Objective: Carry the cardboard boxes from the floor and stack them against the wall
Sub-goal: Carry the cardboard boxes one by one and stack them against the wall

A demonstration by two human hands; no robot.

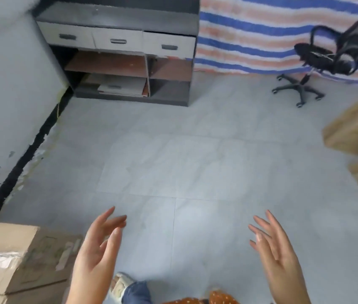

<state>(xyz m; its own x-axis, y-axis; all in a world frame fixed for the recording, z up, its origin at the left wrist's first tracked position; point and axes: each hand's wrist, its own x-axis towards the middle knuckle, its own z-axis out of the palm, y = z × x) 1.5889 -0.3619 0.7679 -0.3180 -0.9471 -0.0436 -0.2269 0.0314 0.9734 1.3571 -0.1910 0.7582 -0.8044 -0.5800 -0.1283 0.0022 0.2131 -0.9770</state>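
Meanwhile, empty hands (186, 253) between cardboard boxes (355, 130).

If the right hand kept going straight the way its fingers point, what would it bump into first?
Probably nothing soon. The right hand is open, fingers aimed up and slightly left over bare floor; the cabinet stands far beyond. Depth is hard to judge.

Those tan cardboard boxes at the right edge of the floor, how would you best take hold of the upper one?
Probably by two opposite side faces of the upper tan cardboard box, one open palm on each, coming from its left: the faces look flat, without visible handles. It is blurred and partly out of frame.
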